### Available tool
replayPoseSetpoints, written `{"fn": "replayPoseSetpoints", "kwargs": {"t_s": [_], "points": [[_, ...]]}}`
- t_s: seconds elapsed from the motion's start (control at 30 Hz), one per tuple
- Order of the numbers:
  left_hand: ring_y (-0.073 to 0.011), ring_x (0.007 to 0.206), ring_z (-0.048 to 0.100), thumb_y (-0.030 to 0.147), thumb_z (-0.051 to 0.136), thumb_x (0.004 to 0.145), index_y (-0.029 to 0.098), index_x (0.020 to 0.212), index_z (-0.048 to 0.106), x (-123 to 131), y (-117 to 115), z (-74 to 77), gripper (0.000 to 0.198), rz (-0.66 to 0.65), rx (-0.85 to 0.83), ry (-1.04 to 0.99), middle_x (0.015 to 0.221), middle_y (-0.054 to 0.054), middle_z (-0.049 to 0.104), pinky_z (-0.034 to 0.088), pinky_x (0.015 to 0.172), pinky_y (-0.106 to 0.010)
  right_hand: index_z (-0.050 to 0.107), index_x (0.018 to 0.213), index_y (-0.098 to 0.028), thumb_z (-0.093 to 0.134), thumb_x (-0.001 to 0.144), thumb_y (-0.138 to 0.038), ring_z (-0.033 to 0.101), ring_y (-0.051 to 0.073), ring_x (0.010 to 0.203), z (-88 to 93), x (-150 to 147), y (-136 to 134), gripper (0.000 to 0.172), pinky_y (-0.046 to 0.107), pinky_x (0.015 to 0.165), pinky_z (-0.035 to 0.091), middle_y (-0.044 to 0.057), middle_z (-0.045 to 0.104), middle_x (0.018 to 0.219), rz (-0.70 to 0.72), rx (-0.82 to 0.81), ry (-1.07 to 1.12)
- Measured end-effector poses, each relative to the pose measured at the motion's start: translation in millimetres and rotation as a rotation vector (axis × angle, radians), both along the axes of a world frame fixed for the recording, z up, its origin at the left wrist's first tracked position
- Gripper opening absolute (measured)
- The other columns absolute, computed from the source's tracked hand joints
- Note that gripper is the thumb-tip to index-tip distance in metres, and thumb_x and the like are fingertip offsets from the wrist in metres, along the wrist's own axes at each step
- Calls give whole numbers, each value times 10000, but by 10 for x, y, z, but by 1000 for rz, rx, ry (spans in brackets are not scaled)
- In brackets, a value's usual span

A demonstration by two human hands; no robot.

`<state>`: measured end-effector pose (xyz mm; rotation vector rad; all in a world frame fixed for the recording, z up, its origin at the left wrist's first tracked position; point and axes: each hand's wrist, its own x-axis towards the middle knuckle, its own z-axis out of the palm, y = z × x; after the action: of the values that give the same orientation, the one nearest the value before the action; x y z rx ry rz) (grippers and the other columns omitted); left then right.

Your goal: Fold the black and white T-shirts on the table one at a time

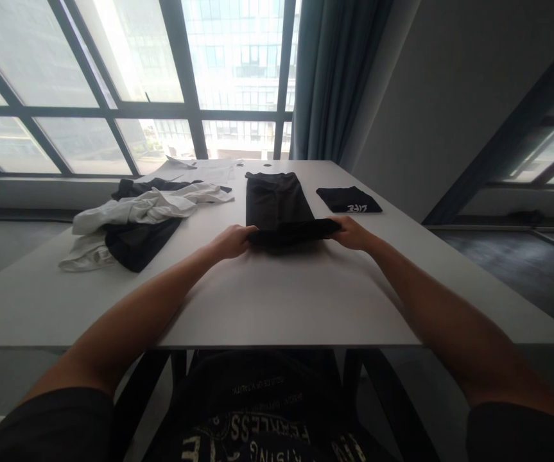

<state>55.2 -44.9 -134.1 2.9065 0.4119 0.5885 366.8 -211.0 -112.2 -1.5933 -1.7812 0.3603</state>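
Observation:
A black garment (279,200), narrowed into a long strip, lies lengthwise on the white table in front of me. Its near end is lifted slightly and folded back in a band. My left hand (235,242) pinches the left corner of that band, while my right hand (350,232) grips the right corner. The fingertips of both hands are partly hidden by the cloth. Just right of the garment's far part lies a folded black T-shirt (348,199) with white lettering. Whether the held garment is a shirt or something else, I cannot tell.
A loose heap of white clothes (135,215) and dark clothes (144,247) covers part of the table's left side. White sheets (209,170) lie at the far left. The white table (286,301) has its near edge close to my body. Windows and a blue-grey curtain (337,77) stand behind.

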Motion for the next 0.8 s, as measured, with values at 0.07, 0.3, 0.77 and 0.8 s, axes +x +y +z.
{"fn": "replayPoseSetpoints", "kwargs": {"t_s": [0.07, 0.3, 0.77, 0.8], "points": [[-209, 710, 669, 188, 457, 825, 179, 942, 700, -36, 6, 60, 270, -9, -28, 6, 767, -51, 719, 478, 673, -278, 646, 737, -156, 693, 697, -519, 554, 181, 669, 16, -20, -8, 368, 301, 640, 438, 22, 637, 684, 13, -37, 53], [-127, 566, 516, 360, 521, 868, 172, 799, 708, -137, -106, 343, 274, -113, -222, 145, 626, 9, 637, 401, 584, -233, 662, 712, -145, 755, 629, -623, 567, 181, 681, 170, -6, -109, 494, 312, 663, 444, 34, 641, 692, 77, -326, 61], [-134, 585, 562, 436, 779, 725, 161, 661, 710, -305, -477, 792, 291, -392, -735, 544, 589, 9, 630, 450, 553, -217, 641, 662, -165, 774, 718, -544, 504, 113, 602, 490, -152, -366, 406, 269, 607, 456, -27, 565, 630, 431, -686, 129], [-127, 561, 543, 432, 788, 720, 159, 639, 697, -314, -465, 812, 299, -404, -763, 527, 569, 12, 612, 444, 538, -220, 648, 673, -168, 785, 708, -547, 524, 120, 612, 462, -135, -354, 405, 275, 615, 471, -24, 580, 640, 422, -627, 175]]}}
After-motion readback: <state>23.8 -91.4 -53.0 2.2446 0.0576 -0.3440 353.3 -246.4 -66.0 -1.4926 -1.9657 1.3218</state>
